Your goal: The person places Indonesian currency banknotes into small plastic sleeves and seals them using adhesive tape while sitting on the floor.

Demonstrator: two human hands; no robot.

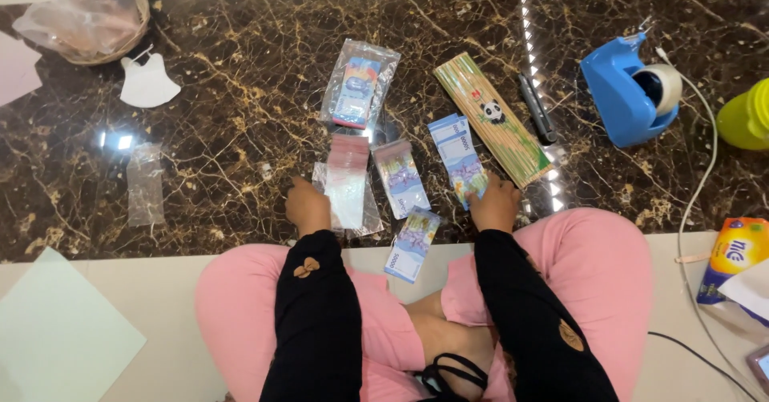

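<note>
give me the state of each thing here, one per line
left hand: fist resting beside clear packet
right hand: fingers on blue banknote stack
tape dispenser: roll loaded
stick packet: flat, sealed
utility knife: lying flat
tissue pack: open, tissue sticking out

A blue banknote stack (458, 158) is lying flat on the dark marble, its near end under the fingers. A clear plastic sleeve (348, 184), pinkish at its far end, is lying flat just beside the other knuckles.
</note>
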